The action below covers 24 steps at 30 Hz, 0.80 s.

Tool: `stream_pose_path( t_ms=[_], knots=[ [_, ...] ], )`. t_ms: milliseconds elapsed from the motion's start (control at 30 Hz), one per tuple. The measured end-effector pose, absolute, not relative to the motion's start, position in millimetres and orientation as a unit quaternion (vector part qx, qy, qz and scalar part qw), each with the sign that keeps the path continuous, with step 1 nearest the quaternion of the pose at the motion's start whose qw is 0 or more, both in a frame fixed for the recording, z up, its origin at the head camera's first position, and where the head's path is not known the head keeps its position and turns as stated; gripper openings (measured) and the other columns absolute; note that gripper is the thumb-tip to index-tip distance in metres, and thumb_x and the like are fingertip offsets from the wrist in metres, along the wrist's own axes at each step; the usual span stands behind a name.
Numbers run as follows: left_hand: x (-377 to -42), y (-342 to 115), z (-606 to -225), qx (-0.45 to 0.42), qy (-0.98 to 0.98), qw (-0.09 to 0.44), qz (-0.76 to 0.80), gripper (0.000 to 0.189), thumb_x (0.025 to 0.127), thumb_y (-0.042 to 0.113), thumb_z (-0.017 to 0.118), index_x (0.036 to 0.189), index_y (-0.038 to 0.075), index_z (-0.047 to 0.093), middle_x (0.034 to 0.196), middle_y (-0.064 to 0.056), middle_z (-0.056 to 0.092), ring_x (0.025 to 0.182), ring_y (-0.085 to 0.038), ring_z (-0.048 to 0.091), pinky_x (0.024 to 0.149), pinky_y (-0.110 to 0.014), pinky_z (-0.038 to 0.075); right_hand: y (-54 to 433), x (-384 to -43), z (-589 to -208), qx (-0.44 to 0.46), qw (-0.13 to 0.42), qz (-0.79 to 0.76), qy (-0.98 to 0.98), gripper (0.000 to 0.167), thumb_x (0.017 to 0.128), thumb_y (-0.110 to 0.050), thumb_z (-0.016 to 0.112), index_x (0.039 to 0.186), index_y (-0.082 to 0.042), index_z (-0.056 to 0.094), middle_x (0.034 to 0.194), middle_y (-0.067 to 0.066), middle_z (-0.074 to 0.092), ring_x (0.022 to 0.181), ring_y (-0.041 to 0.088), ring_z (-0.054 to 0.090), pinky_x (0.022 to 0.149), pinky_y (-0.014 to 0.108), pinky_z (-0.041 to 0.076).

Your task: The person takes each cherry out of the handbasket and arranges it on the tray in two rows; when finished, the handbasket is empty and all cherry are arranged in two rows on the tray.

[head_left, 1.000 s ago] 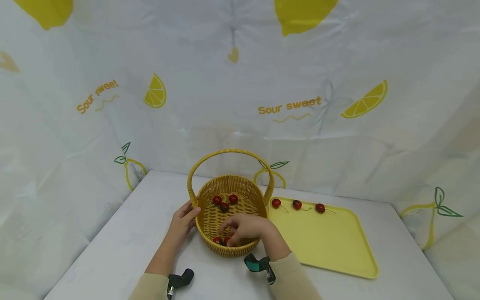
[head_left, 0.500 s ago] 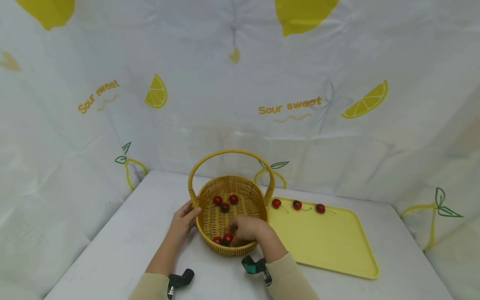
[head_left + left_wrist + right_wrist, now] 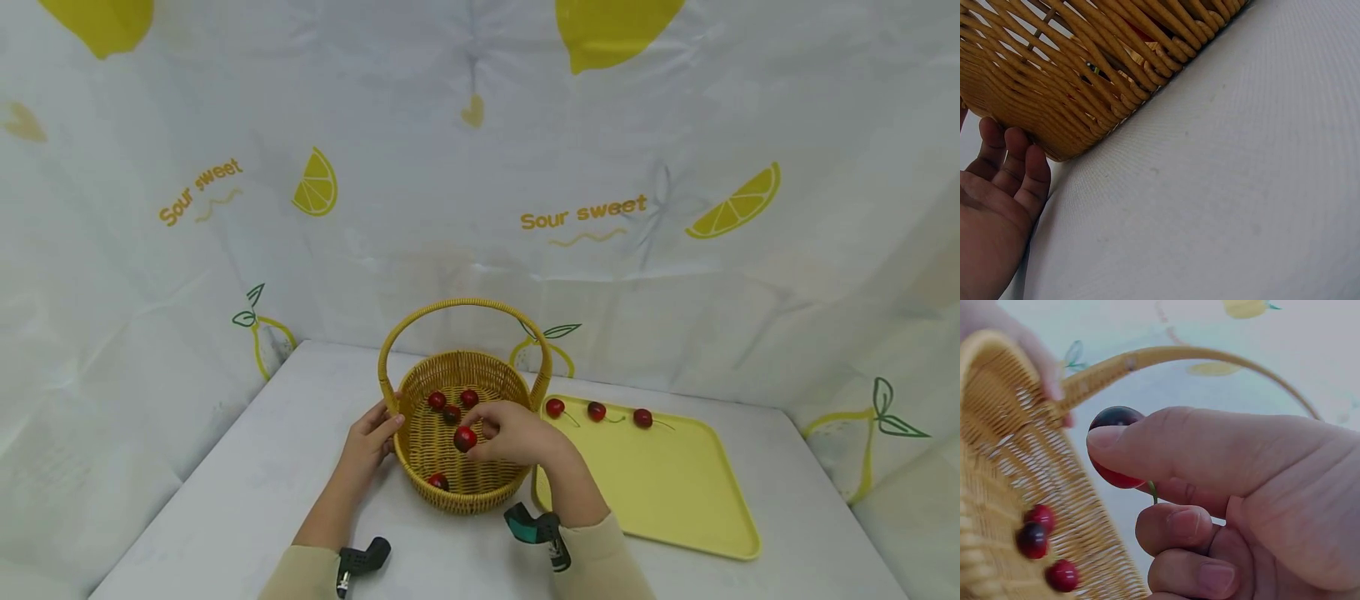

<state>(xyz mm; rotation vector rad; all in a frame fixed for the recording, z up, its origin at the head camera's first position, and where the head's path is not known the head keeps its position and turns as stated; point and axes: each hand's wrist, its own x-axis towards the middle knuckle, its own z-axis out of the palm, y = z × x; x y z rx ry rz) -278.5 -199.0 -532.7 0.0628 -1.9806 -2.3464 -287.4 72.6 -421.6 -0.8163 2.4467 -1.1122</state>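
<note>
My right hand pinches a dark red cherry between thumb and fingers, held over the wicker basket. In the right wrist view a short green stem shows below that cherry. My left hand holds the basket's left side by the foot of the arched handle, thumb at the rim. Its fingers lie against the outer weave in the left wrist view. Inside the basket, three cherries sit together toward the back, and one cherry lies by the front wall.
To the basket's right lies a yellow tray, partly behind my right forearm. Three stemmed cherries stand in a row along its back edge. A white cloth with lemon prints hangs behind the white table.
My right hand has picked a cherry from the front of the basket and lifted it up and back. My left hand stays on the basket's side.
</note>
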Motion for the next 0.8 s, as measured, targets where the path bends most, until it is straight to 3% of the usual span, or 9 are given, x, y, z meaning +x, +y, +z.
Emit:
stream_pose_path(
  t_ms=[467, 800],
  knots=[
    [-277.5, -197.6, -529.7, 0.028, -0.641, 0.032, -0.766, 0.049, 0.101, 0.016, 0.065, 0.149, 0.011, 0.054, 0.136, -0.025, 0.057, 0.097, -0.018, 0.063, 0.075, -0.026, 0.056, 127.3, -275.0, -378.4, -0.294, 0.135, -0.457, 0.829, 0.032, 0.089, -0.015, 0.079, 0.119, -0.009, 0.068, 0.073, -0.001, 0.034, 0.064, 0.014, 0.030, 0.057, 0.027, 0.030],
    [-278.5, -198.4, -531.7, 0.016, -0.643, 0.035, -0.765, 0.048, 0.102, 0.013, 0.064, 0.148, 0.009, 0.054, 0.131, -0.027, 0.057, 0.092, -0.017, 0.063, 0.072, -0.025, 0.055, 171.6, -275.8, -374.6, -0.265, 0.099, -0.479, 0.831, 0.031, 0.090, -0.012, 0.078, 0.119, -0.005, 0.068, 0.070, 0.001, 0.035, 0.063, 0.011, 0.032, 0.059, 0.027, 0.033]
  ],
)
